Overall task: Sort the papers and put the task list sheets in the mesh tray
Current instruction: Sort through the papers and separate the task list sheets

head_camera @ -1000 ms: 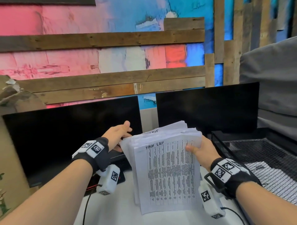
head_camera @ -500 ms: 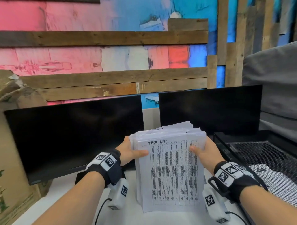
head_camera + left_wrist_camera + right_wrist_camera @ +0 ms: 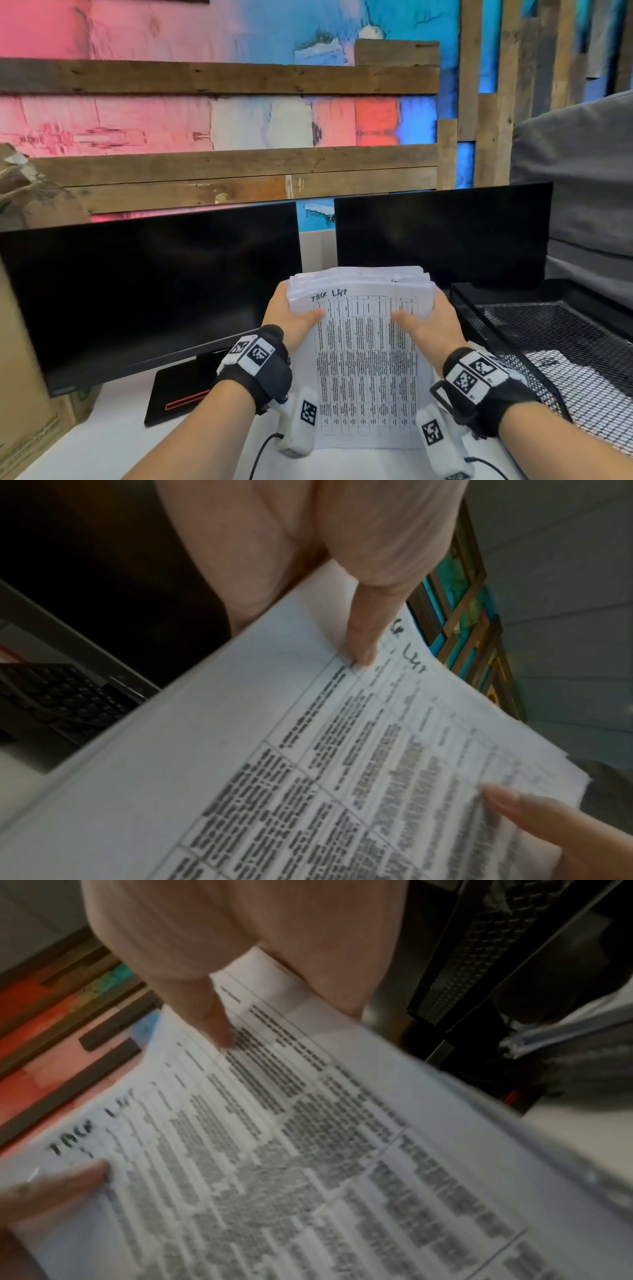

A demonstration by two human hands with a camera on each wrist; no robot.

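Note:
A thick stack of papers (image 3: 366, 370) stands upright on its lower edge on the white desk, between the two monitors. Its front sheet is a printed table headed "TASK LIST" (image 3: 342, 764) (image 3: 308, 1150). My left hand (image 3: 291, 317) grips the stack's left edge, thumb on the front sheet. My right hand (image 3: 428, 322) grips the right edge the same way. The fingers behind the stack are hidden. The black mesh tray (image 3: 555, 329) sits just to the right of the stack, with a sheet lying in it.
Two dark monitors (image 3: 147, 291) (image 3: 442, 236) stand close behind the stack. A cardboard box (image 3: 24, 411) is at the far left. A keyboard (image 3: 58, 699) lies under the left monitor. A grey cushion (image 3: 582, 171) rises behind the tray.
My left hand came in from behind the stack's left side and took hold of its left edge. The stack was squared up and now stands straighter.

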